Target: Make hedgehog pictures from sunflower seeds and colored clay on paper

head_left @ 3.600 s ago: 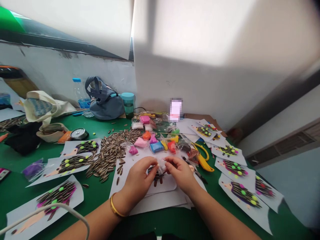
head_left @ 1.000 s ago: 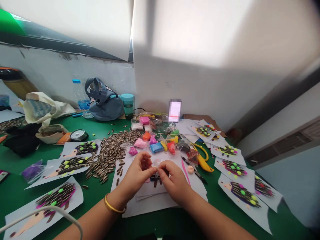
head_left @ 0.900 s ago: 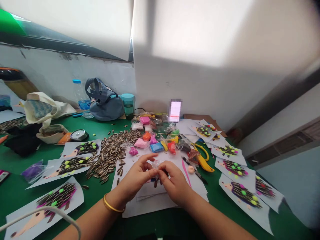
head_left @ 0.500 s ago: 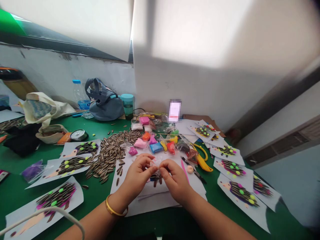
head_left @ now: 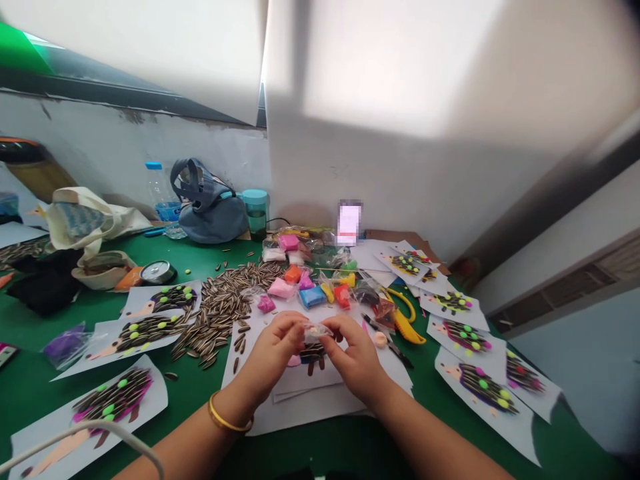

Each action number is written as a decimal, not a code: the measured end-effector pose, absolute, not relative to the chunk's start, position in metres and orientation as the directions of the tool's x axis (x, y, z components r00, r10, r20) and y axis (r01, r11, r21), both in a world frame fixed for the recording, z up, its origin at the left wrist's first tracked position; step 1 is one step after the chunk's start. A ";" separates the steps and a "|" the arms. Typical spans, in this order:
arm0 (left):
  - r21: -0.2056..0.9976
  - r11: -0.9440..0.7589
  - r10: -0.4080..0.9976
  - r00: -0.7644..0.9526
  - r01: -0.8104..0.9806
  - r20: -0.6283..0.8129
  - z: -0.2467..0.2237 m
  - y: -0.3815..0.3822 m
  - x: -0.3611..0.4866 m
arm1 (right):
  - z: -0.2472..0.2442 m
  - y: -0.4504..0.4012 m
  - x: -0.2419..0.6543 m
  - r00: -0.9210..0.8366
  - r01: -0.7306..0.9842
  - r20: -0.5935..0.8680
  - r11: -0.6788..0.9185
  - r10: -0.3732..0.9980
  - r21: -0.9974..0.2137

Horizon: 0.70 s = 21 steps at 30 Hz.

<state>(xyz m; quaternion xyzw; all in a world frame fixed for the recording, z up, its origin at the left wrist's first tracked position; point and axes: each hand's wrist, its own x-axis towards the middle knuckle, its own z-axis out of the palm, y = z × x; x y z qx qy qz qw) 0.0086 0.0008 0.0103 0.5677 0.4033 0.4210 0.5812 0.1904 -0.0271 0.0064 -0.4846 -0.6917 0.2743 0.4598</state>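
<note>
Between my two hands is a small clear plastic bag [head_left: 316, 330] with a pale bit showing in it. My left hand [head_left: 280, 350] pinches its left side, and my right hand [head_left: 353, 353] grips the right side between thumb and fingers. Just below the bag lies a hedgehog picture [head_left: 313, 353] made of sunflower seeds, with brown feet and a pink part at its left; my hands partly cover it. It rests on white paper sheets [head_left: 285, 413]. Right of my right hand sits a pale peach lump of clay [head_left: 381, 339], beside black-handled pliers [head_left: 400, 355].
A heap of sunflower seeds [head_left: 220, 313] spreads to the left. Bagged coloured clay, such as a blue pack [head_left: 313, 296], lies ahead, near yellow-handled scissors [head_left: 407, 327]. Seed hedgehog pictures [head_left: 117, 393] flank both sides. Behind stand a blue-grey bag [head_left: 213, 213] and a phone [head_left: 349, 223].
My hands have tilted and drawn slightly apart, stretching the plastic bag flatter between them. More of the hedgehog picture and its pink part now shows below.
</note>
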 end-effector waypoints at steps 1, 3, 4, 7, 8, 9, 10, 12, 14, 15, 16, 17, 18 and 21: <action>0.999 -0.052 0.947 0.318 0.009 0.046 0.011 0.001 0.008 | 0.005 -0.027 0.191 -0.098 0.417 0.359 0.366 0.928 -0.832; 0.986 -0.145 0.945 0.308 0.084 0.112 0.014 0.002 0.008 | 0.004 -0.028 0.191 -0.088 0.411 0.345 0.349 0.935 -0.842; 0.976 -0.185 0.943 0.301 0.118 0.142 0.014 0.003 0.008 | 0.004 -0.029 0.190 -0.090 0.408 0.343 0.349 0.935 -0.844; 0.941 -0.282 0.930 0.294 0.187 0.220 0.015 0.003 0.009 | 0.006 -0.030 0.188 -0.112 0.399 0.335 0.351 0.936 -0.847; 0.930 -0.309 0.923 0.299 0.198 0.243 0.015 0.003 0.009 | 0.007 -0.030 0.187 -0.126 0.397 0.329 0.351 0.936 -0.848; 0.920 -0.333 0.915 0.305 0.207 0.263 0.016 0.003 0.009 | 0.008 -0.031 0.187 -0.140 0.397 0.325 0.354 0.935 -0.847; 0.911 -0.354 0.908 0.312 0.214 0.279 0.016 0.002 0.009 | 0.010 -0.031 0.186 -0.156 0.399 0.324 0.359 0.933 -0.844; 0.893 -0.389 0.893 0.329 0.227 0.306 0.017 0.001 0.009 | 0.012 -0.032 0.186 -0.186 0.406 0.334 0.381 0.924 -0.830; 0.871 -0.429 0.875 0.347 0.239 0.336 0.017 -0.001 0.008 | 0.013 -0.032 0.186 -0.214 0.412 0.343 0.402 0.915 -0.818; 0.859 -0.451 0.864 0.358 0.243 0.353 0.017 -0.002 0.008 | 0.013 -0.032 0.187 -0.229 0.412 0.342 0.409 0.911 -0.814; 0.846 -0.473 0.853 0.370 0.246 0.369 0.017 -0.002 0.008 | 0.012 -0.032 0.187 -0.240 0.413 0.341 0.413 0.909 -0.812; 0.835 -0.490 0.841 0.386 0.249 0.379 0.016 -0.003 0.008 | 0.011 -0.032 0.188 -0.246 0.413 0.340 0.415 0.908 -0.810; 0.831 -0.497 0.834 0.401 0.251 0.378 0.016 -0.003 0.008 | 0.010 -0.032 0.189 -0.244 0.415 0.339 0.414 0.909 -0.811; 0.862 -0.440 0.853 0.416 0.251 0.314 0.017 -0.002 0.009 | 0.009 -0.030 0.191 -0.230 0.415 0.332 0.400 0.915 -0.817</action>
